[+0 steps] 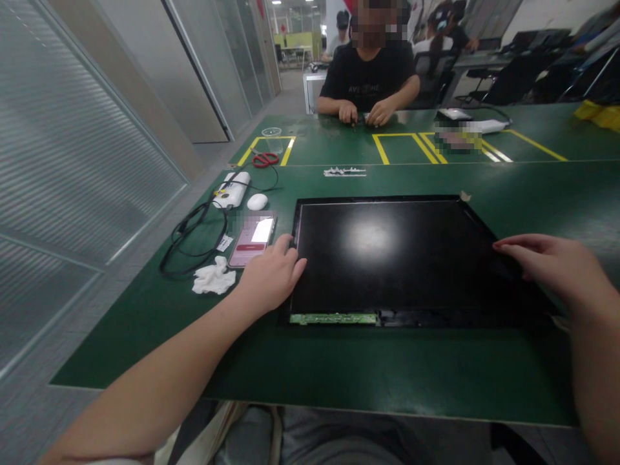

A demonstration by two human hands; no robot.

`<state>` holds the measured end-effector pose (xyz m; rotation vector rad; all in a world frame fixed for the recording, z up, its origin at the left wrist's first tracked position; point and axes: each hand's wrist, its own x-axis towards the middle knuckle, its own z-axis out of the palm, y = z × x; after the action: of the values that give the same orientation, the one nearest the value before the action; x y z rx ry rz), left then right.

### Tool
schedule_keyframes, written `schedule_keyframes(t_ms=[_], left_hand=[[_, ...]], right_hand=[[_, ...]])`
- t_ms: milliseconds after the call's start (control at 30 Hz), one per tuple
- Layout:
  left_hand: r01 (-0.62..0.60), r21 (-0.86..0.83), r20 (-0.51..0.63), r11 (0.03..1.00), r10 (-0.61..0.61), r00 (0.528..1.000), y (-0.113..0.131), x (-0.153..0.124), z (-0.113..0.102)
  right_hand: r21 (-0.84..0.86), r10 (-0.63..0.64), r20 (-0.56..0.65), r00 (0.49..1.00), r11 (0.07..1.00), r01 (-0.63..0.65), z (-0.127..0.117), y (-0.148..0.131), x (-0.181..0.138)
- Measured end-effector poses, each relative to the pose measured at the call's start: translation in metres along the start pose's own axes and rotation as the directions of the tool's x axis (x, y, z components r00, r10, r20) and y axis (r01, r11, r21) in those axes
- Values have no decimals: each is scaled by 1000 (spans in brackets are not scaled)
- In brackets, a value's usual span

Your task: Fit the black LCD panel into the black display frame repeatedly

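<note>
Lying flat: display panel (397, 258) | long axis left-right | left hand (271, 274) curled at edge | right hand (557, 268) flat

You've got one black screen panel (397, 258) there, and two hands in shot: your left hand (271, 278) and right hand (552, 265). Then one phone (252, 239), one crumpled tissue (213, 276), one black cable (191, 242), one pair of red scissors (265, 159), one clear cup (272, 137). One person in a black shirt (369, 74).

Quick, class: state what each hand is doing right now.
Left hand: fingers curled at the display panel's left edge; grip cannot be told.
Right hand: open, flat on its right edge.
</note>
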<state>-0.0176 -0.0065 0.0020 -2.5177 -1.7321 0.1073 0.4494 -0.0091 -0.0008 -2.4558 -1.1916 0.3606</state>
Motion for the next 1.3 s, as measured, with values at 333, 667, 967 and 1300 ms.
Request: schedule_keyframes(t_ms=[333,667,967,1300], left_hand=[[18,-66,7,998,-18,1000,1,0,-2],[-1,-95,15,995,3,1000,0,1,-5],[-290,-180,-152,940,265,952,-10,-5,-7],[-497,-357,-14,791,527,850,-17,-13,-17]], right_hand=[[-11,17,16,1000,1000,-17,-1,2,2],[0,6,11,1000,1000,-6,0,2,0],[-16,5,16,1000,1000,-5,0,2,2],[-16,36,20,999,999,-36,-3,-8,-8]])
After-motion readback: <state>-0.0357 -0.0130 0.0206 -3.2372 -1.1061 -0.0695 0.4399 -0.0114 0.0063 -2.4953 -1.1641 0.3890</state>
